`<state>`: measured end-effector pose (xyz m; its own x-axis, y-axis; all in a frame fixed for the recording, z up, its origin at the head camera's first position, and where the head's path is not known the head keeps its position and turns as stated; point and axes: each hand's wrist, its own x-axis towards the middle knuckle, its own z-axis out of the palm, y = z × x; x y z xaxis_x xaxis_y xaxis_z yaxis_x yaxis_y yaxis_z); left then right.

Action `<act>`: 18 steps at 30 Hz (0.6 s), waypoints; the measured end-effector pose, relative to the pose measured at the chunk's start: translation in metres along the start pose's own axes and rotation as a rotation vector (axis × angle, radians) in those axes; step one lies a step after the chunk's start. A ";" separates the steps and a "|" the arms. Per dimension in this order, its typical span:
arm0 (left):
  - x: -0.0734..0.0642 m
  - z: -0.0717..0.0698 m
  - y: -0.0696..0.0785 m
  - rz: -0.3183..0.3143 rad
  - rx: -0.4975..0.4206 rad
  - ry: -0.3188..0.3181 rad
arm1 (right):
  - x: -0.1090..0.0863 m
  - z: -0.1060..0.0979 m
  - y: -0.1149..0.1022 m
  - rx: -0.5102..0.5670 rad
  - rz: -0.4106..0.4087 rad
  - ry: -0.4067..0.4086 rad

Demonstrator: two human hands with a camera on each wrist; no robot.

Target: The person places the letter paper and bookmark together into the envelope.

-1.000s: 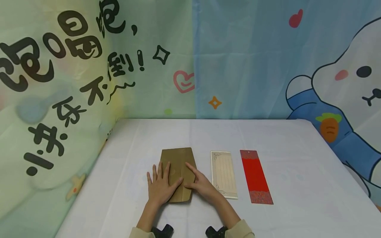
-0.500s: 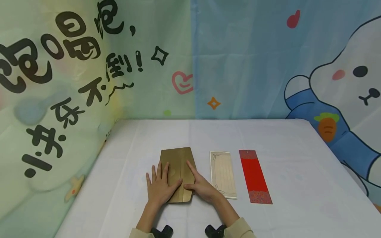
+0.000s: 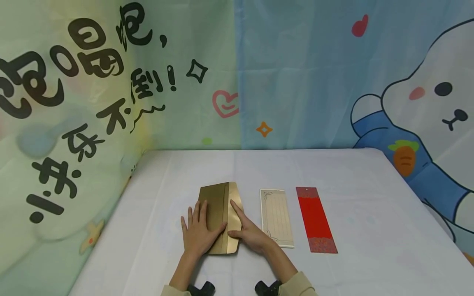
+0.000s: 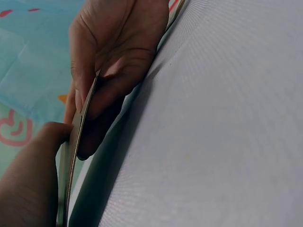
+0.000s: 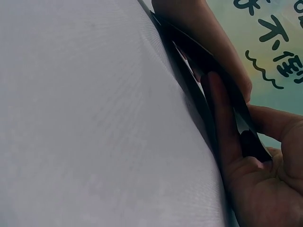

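While the gold paper folder (image 3: 215, 205) is lying in front of the person, between the two hands, its right side is showing brighter past a lengthwise crease, and its right edge is standing slightly clear of the white tablecloth (image 3: 370, 205). The left hand (image 3: 198, 238) is resting on the left part with its fingers straight and spread, its thumb reaching toward the crease. The right hand (image 3: 253, 236) is gripping the right edge: thumb and index finger are lying on top, while the other fingers are curling underneath, as both wrist views are suggesting.

Because the panel is bowing over those fingers, uneven pulling could be starting a skewed fold or a second crease beside the first. If the left palm is pressing too lightly, the whole folder could be sliding or twisting on the smooth-looking cloth; if too hard, the paper could be buckling at the crease. A slipping thumb could be letting the edge spring back.

Just right of the right hand, the cream lined card (image 3: 277, 216) is lying near the forearm, so a sideways sweep could be nudging it. Farther right, the red card (image 3: 316, 220) is sitting well apart, facing less risk.
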<state>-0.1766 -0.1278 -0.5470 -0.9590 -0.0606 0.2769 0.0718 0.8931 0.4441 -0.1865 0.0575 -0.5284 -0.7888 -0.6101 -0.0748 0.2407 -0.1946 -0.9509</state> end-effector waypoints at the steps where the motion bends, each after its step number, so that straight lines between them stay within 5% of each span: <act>1: 0.000 0.001 -0.001 0.006 -0.010 0.019 | 0.000 0.000 0.000 0.001 -0.002 0.001; 4: 0.000 0.002 -0.001 0.013 -0.031 0.049 | 0.000 0.000 0.000 -0.001 -0.006 0.006; 11: 0.000 -0.003 0.001 -0.027 -0.022 -0.028 | -0.001 0.002 0.000 -0.017 0.017 0.045; 18: 0.001 -0.005 0.004 -0.028 -0.039 -0.016 | -0.002 0.003 -0.001 -0.025 0.031 0.059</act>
<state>-0.1760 -0.1264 -0.5405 -0.9649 -0.0783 0.2506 0.0551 0.8729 0.4848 -0.1839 0.0567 -0.5269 -0.8134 -0.5689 -0.1214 0.2518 -0.1561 -0.9551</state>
